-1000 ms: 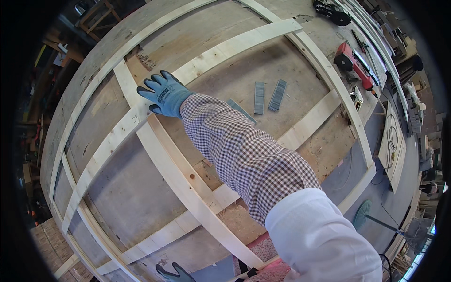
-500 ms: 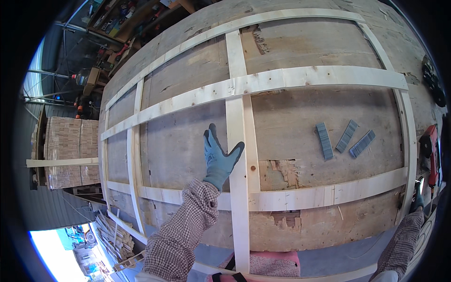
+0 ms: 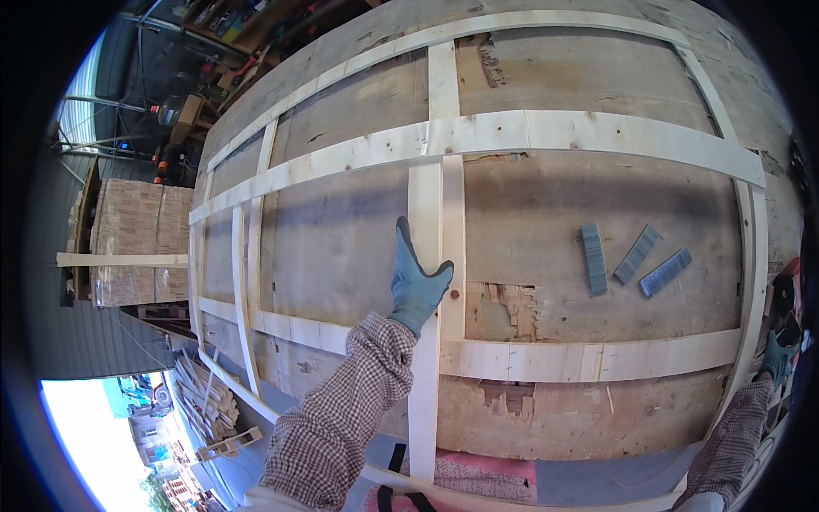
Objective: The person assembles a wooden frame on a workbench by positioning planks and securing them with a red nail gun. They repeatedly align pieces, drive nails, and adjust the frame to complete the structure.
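Note:
My left hand, in a blue glove with dark fingertips, lies over a pale upright wooden slat. Its thumb and forefinger are spread in a V across the slat; the other fingers are hard to make out. Beside that slat runs a second one with a dark knot, and both meet a long pale crossboard. At the far right edge my right hand, gloved alike, closes around the dark handle of a red and black staple gun, partly cut off by the rim.
The slats form a large frame on a worn plywood table. Three grey-blue staple strips lie on the plywood at right. A wrapped stack of wood pieces stands at left. Scrap wood and a pink speckled pad sit lower down.
My left hand has shifted right onto the upright slat, with its fingers less spread. My right hand has moved up to the staple gun. The whole view has turned slightly.

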Tool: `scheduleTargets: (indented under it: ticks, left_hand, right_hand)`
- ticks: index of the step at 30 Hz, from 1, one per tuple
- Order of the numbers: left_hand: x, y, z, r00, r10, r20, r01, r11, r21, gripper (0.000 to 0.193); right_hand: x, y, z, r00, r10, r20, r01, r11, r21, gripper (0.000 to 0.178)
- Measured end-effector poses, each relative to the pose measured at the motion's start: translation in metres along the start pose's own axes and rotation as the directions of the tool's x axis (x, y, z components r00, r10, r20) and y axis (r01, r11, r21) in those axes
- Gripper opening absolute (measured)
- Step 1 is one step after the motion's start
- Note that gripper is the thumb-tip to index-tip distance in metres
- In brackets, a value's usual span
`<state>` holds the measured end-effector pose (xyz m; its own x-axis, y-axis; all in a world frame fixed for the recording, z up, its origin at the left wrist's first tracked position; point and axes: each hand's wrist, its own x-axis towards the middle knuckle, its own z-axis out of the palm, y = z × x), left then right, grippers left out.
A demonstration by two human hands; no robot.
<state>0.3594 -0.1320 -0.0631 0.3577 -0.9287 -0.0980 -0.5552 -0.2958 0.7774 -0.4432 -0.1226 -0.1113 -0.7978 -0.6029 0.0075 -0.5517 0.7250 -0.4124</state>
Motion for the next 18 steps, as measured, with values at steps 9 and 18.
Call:
scheduleTargets:
  ticks: [9,18]
  left_hand:
    - [-0.013,0.026,0.006,0.907,0.421,0.011,-0.349,0.737,0.579,0.097]
    - [-0.031,0.131,0.06,0.588,0.198,0.785,0.576,0.578,-0.577,0.074]
  right_hand:
    - [-0.147,-0.164,-0.052,0.91,-0.413,-0.033,0.367,0.766,0.527,0.026]
    - [-0.332,-0.414,0.055,0.176,-0.961,0.215,0.411,0.27,0.871,0.023]
